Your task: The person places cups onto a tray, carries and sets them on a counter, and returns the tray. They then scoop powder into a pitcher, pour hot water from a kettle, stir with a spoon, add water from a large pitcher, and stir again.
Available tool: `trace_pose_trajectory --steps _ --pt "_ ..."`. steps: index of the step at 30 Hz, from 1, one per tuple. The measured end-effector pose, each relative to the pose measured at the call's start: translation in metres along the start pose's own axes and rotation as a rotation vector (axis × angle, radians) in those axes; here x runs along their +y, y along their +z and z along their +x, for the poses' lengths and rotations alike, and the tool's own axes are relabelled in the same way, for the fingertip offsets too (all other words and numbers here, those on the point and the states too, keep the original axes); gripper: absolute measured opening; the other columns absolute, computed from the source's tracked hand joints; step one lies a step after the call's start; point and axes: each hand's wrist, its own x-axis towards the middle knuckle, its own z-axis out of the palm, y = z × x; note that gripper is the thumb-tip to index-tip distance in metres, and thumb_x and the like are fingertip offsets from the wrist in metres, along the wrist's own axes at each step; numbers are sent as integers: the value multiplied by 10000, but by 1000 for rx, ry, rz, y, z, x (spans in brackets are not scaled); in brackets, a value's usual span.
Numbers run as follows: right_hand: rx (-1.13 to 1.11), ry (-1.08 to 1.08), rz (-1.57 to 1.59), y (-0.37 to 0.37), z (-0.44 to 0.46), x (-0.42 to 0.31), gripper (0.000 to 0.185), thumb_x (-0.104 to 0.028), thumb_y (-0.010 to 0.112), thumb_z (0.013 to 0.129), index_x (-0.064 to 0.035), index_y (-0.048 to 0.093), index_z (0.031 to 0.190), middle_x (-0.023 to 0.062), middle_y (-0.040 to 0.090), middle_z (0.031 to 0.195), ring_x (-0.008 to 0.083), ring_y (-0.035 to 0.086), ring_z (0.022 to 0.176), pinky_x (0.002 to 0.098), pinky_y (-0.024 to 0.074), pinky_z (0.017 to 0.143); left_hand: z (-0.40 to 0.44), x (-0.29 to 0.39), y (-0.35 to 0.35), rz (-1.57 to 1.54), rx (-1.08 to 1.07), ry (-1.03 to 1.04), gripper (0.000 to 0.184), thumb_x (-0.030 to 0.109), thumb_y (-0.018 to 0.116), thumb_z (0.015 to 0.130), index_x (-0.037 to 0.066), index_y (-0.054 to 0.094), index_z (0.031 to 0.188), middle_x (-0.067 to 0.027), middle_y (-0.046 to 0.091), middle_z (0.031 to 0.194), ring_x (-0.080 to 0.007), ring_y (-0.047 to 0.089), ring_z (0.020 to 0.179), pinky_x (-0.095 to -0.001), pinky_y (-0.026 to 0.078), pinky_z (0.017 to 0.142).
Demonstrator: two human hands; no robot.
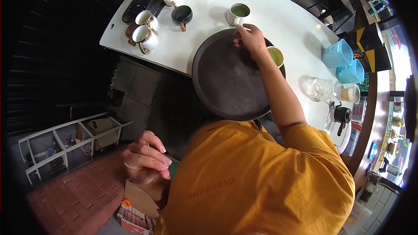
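Note:
My right hand (251,41) reaches across a round dark tray (213,82), its fingertips closed at the handle of a white mug (238,17). The mug stands upright on the counter just past the tray's far edge, with dark green liquid inside. Beside my right forearm is a cup with bright green liquid (275,56); the arm partly covers it, and I cannot tell whether it stands on the tray or the counter. My left hand (147,159) hangs low at my side, away from the counter, fingers loosely curled and apart, nothing visible in it.
On the white counter (278,6), several cups stand at left, among them a black cup (181,15) and a gold-trimmed white mug (146,38). At right are blue containers (337,53), a glass jug (320,89) and a small black pot (342,114). A white rack (65,148) stands lower left.

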Motion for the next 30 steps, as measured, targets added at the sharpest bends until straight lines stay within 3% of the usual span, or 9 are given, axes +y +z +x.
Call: trace_pose_trajectory --steps 2,4,9,11,15,24,28,29,30 --pt "-13 44 27 14 26 9 410 -246 606 912 67 523 1165 124 633 925 169 621 654 282 534 574 -16 4 1 57 1 -45 234 254 811 736 54 693 764 -47 692 766 -168 578 735 -281 445 649" --pt "-81 127 135 21 48 18 411 -283 542 943 61 511 1165 117 609 957 190 637 707 293 544 595 -33 10 10 145 210 -214 287 284 748 800 2 694 783 -85 689 753 -202 579 773 -307 471 693" --pt "-64 222 390 33 64 29 358 -291 462 989 40 540 1102 125 605 954 225 644 813 316 564 704 -64 16 12 212 362 -377 315 296 673 857 -18 698 872 -166 662 1025 -229 573 921 -332 466 774" --pt "-60 151 388 35 78 49 348 -277 463 993 49 540 1090 130 611 949 222 642 818 312 560 713 -69 16 16 334 407 -483 332 250 659 841 -33 679 1012 -181 606 1179 -235 575 989 -333 443 844" --pt "-33 30 358 35 71 48 317 -239 468 1000 65 546 1046 140 626 923 202 628 807 298 543 721 -69 10 18 324 373 -523 474 219 660 827 -45 586 1213 -160 575 1270 -200 574 1029 -314 418 874" --pt "-169 -49 216 1 -11 7 330 -258 484 993 43 597 921 104 620 821 139 584 703 266 488 652 -29 -9 26 376 437 -611 474 117 637 849 -4 527 1294 -107 604 1239 -154 572 980 -290 386 870" --pt "-256 -35 177 -16 -48 20 280 -257 483 999 -12 581 906 65 613 822 110 570 698 246 476 660 -32 -38 15 240 486 -600 180 43 651 848 53 581 1013 -35 622 984 -104 549 913 -256 371 850" --pt "-279 -14 153 -18 -58 26 274 -255 484 998 -16 583 907 60 609 813 109 564 689 245 468 651 -21 -38 19 220 542 -638 161 9 649 846 73 504 819 12 546 814 -65 495 771 -224 375 742" --pt "-303 4 129 -20 -68 31 269 -254 486 997 -21 585 907 56 606 805 108 558 679 243 459 642 -18 -41 17 212 530 -638 161 9 649 846 73 504 819 12 546 814 -65 495 771 -224 375 742"
